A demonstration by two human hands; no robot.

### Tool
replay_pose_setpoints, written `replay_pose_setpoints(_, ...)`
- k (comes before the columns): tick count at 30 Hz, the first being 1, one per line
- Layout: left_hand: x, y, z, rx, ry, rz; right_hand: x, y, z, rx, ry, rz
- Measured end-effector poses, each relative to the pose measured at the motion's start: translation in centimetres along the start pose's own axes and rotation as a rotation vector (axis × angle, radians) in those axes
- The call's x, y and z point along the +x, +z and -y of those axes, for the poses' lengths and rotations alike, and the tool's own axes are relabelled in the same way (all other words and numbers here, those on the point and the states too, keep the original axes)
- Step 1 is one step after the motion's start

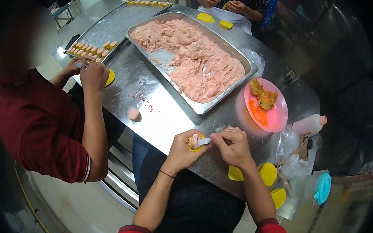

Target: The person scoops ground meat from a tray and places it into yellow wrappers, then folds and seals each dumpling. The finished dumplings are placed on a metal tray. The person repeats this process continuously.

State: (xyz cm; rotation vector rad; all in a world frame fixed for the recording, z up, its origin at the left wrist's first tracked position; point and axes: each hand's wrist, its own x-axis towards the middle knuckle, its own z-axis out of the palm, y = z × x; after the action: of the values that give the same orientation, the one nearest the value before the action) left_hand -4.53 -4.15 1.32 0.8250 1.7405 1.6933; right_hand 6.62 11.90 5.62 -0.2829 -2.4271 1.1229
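A yellow dumpling wrapper (195, 147) with pale pink minced meat (194, 141) in it is cupped by my left hand (183, 150). My right hand (233, 145) grips a small metal spatula (204, 141), its flat blade against the filling. Beyond my hands stands a deep steel tray holding a mass of minced meat (202, 66). Stacks of round yellow wrappers (268, 174) lie beside my right forearm, which partly covers one of them. A filled dumpling or lump of filling (133, 114) sits near the table's left edge.
At left, a co-worker in a red shirt (44, 126) works beside a flat tray (102, 28) of dumplings. Another person (230, 3) holds a wrapper across the table. On the right are a pink bowl (284, 119), a plastic bottle (308, 124), plastic bags (287, 145) and a blue-lidded container (323, 188).
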Motion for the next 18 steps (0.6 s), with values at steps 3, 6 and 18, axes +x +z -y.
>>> replay_pose_setpoints(3,-0.6,0.6,-0.4,0.059,0.024,0.039,-0.7,0.6,-0.5,-0.133,-0.027,-0.032)
replay_pose_setpoints(6,-1.4,0.8,-0.9,0.166,0.038,0.058,-1.1,0.7,-0.6,-0.156,-0.111,-0.077)
replay_pose_setpoints(18,-1.4,1.1,-1.9,0.320,0.123,0.089,-1.9,-1.1,-0.6,-0.107,-0.175,-0.041)
